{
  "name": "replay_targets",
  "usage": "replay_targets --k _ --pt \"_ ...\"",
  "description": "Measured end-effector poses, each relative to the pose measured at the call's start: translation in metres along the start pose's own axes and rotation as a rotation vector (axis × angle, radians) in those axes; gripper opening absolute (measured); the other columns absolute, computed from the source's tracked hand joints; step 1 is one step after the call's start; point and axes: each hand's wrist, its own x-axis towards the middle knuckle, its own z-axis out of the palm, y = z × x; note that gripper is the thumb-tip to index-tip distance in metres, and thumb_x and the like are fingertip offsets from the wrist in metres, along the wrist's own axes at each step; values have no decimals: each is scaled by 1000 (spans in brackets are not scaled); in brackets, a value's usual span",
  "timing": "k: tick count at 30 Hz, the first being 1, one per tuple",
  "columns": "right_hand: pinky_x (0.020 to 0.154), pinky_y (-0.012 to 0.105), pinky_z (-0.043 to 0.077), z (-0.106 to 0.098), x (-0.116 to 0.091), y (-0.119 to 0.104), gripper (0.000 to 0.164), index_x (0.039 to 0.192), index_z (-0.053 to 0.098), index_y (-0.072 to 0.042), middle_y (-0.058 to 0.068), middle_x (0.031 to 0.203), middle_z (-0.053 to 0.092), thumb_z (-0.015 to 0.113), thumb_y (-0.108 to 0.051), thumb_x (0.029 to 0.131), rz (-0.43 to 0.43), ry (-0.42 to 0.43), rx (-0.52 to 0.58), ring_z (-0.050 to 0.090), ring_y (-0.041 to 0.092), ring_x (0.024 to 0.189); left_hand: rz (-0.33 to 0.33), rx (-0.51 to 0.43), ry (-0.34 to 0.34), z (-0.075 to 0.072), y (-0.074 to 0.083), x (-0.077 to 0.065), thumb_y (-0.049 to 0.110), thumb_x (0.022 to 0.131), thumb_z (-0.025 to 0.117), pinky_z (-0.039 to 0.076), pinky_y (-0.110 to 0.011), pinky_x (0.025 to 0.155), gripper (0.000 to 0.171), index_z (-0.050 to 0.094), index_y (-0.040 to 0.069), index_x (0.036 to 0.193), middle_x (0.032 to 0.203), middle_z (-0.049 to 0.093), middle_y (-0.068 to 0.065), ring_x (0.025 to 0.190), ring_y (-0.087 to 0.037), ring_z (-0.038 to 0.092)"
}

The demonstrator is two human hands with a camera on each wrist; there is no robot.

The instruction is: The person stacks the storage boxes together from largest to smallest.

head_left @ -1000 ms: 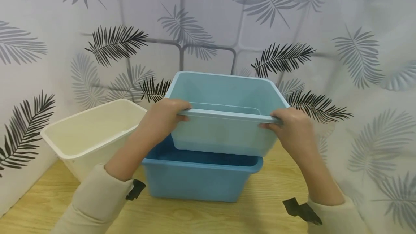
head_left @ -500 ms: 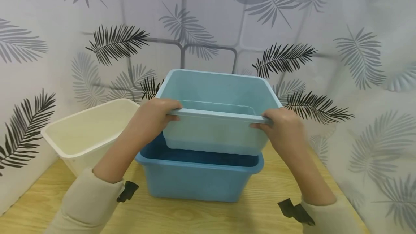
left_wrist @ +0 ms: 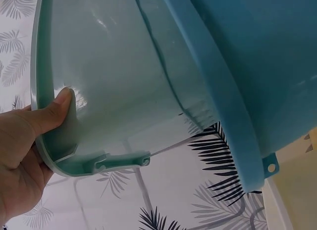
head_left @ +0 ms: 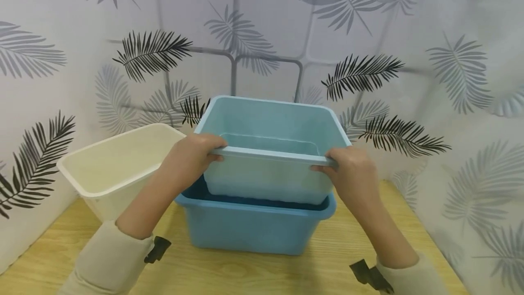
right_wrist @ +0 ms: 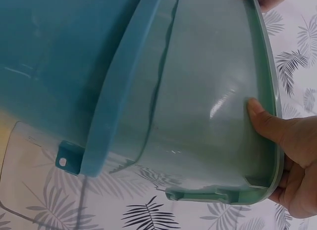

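In the head view a light blue plastic storage bin (head_left: 266,176) is held over a darker blue bin (head_left: 254,229), its lower part inside the darker bin's opening. My left hand (head_left: 192,154) grips the near rim of the light bin at its left end. At the right end of that same rim, my right hand (head_left: 354,170) holds on. Both wrist views show the thumb pressed on the light bin's outer wall, with the fingers over the rim: the left thumb (left_wrist: 57,108) and the right thumb (right_wrist: 262,121). The darker bin's rim (left_wrist: 213,81) crosses the left wrist view.
A cream bin (head_left: 118,163) stands at the left, partly behind the left forearm. All rest on a pale wood-grain table (head_left: 229,277). A leaf-patterned cloth (head_left: 266,22) rises behind and at both sides.
The light blue bin has moved left and then down, sitting lower in the darker bin. Both hands moved along with it, keeping their grip.
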Motion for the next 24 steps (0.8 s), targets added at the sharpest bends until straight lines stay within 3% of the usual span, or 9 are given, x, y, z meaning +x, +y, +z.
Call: replay_targets --k 7,24 --pt "50 34 46 5 -7 0 30 69 64 -1 11 62 64 83 -20 55 -22 26 4 57 25 56 -1 7 -9 6 -2 -4 8 75 71 54 -37 73 20 67 5 95 94 70 -9 85 -24 67" --pt "53 36 46 19 -28 -3 29 70 65 -2 9 62 63 84 -18 55 -15 43 6 56 23 57 89 36 79 24 -10 -18 8 71 74 53 -38 72 21 67 7 90 88 71 -8 81 -25 66"
